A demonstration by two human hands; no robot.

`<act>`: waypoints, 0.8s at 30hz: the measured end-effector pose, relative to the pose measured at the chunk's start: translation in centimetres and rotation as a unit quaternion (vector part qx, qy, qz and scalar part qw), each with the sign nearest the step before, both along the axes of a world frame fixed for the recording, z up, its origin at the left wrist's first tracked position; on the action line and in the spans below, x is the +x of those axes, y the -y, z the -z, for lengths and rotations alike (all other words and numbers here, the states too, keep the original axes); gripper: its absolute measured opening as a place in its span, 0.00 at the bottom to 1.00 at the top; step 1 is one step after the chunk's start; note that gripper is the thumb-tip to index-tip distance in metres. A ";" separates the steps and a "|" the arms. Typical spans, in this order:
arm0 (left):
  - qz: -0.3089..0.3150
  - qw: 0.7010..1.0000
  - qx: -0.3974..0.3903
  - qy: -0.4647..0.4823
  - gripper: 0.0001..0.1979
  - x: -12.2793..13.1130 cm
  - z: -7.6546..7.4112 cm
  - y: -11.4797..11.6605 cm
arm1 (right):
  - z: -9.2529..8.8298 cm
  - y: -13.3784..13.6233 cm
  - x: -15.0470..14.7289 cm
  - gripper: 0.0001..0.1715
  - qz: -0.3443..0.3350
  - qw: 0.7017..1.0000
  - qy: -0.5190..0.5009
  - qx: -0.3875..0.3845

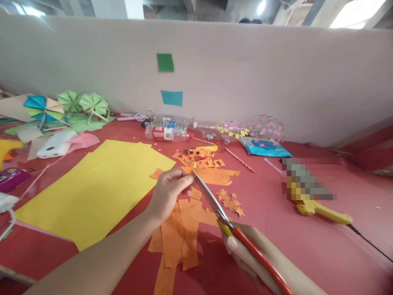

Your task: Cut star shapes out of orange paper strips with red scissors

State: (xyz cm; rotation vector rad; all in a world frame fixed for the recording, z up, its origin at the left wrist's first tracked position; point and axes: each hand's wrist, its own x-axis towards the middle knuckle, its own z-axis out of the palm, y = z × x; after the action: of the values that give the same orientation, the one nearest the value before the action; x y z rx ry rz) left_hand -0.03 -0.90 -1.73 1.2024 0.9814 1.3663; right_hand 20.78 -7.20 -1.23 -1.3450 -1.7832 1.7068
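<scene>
Orange strip [215,176] on a red surface [270,223], with scissors [225,221]. The strip, apparently thin paper, should handle as light, flexible and easily torn, best taken by an edge; the scissors should prove stiff, best held by their handles. The right hand [247,260] grasps the scissors; the left hand [168,190] is closed in a pinch, its contents, if any, not discernible. The strip lies just beyond the left hand, farther from the right; orange stars [229,201] lie between strip and right hand.
</scene>
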 end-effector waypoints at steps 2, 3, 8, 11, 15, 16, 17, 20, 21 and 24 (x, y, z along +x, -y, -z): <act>-0.005 1.000 0.000 -0.012 0.11 0.1 0.0 0.0 | -0.1 0.1 0.0 0.34 -0.001 1.000 -0.003 -0.002; -0.008 1.000 0.000 -0.019 0.11 0.1 0.0 0.1 | -0.2 0.1 -0.1 0.34 -0.009 1.000 -0.003 0.000; -0.014 0.999 0.001 -0.032 0.11 0.3 0.1 0.2 | -0.6 0.3 -0.2 0.32 -0.012 1.000 -0.014 0.006; -0.010 0.999 0.004 -0.030 0.11 0.4 0.1 0.3 | -0.6 0.4 -0.2 0.33 -0.001 1.000 -0.019 0.008; -0.004 1.000 0.007 -0.025 0.12 0.5 0.1 0.4 | -0.4 0.6 -0.3 0.32 0.011 1.000 -0.002 0.003; -0.003 1.000 0.006 -0.024 0.12 0.5 0.1 0.4 | -0.4 0.6 -0.3 0.32 0.016 1.000 0.006 0.002; -0.003 1.000 0.005 -0.023 0.11 0.5 0.1 0.4 | -0.3 0.6 -0.4 0.32 0.021 1.000 0.014 0.002; -0.004 1.000 -0.001 -0.020 0.11 0.5 0.1 0.4 | -0.2 0.5 -0.6 0.34 0.031 0.999 0.032 0.007; -0.004 1.000 -0.002 -0.018 0.11 0.5 0.2 0.4 | -0.2 0.4 -0.7 0.35 0.033 0.999 0.037 0.009; 0.001 1.000 0.002 -0.009 0.11 0.4 0.3 0.3 | -0.2 0.3 -0.9 0.36 0.042 0.998 0.047 0.020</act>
State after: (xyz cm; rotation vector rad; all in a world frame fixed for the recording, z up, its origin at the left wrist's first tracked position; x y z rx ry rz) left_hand 0.38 -1.22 -2.01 1.2200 0.9899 1.3585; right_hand 19.90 -7.51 -1.01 -1.4847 -1.7740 1.5794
